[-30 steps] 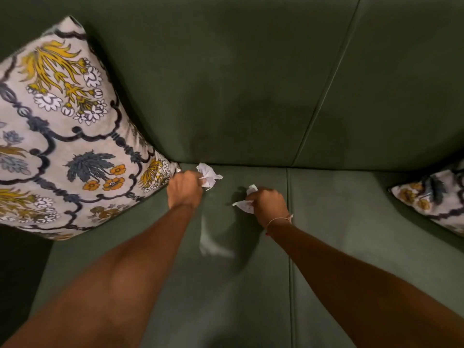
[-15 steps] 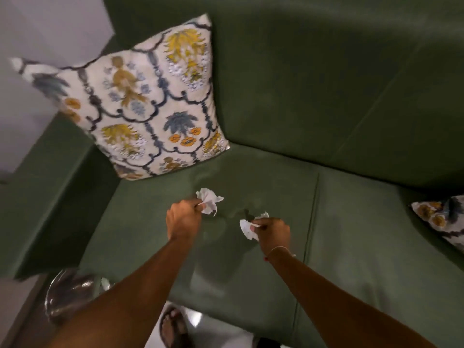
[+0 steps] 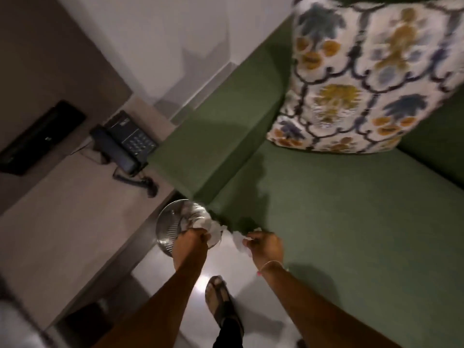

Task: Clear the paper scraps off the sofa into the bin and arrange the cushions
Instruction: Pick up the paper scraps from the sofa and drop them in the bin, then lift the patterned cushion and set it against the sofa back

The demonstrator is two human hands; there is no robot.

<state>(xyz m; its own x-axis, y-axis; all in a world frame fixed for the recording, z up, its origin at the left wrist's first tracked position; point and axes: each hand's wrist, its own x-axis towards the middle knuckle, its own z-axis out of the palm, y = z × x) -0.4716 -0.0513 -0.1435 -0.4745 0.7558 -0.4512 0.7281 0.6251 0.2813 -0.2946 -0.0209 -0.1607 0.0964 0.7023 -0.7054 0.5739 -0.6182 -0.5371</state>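
My left hand point(image 3: 190, 243) is closed on a crumpled white paper scrap point(image 3: 213, 228) and hovers over the round metal bin point(image 3: 167, 227), which stands on the floor by the sofa's front left corner. White paper lies inside the bin. My right hand point(image 3: 266, 247) grips another white paper scrap point(image 3: 239, 243) just right of the bin, above the floor at the green sofa's point(image 3: 351, 209) front edge. A floral cushion point(image 3: 361, 79) leans against the sofa's backrest at the upper right.
A low beige side table point(image 3: 62, 209) to the left carries a dark telephone point(image 3: 125, 144) with a coiled cord and a flat black device point(image 3: 40, 139). My sandalled foot point(image 3: 218, 300) stands on the glossy white floor below the bin.
Both hands, each holding its scrap, have pulled back off the sofa seat and swung left to the bin. The view has turned left, so the side table now shows.
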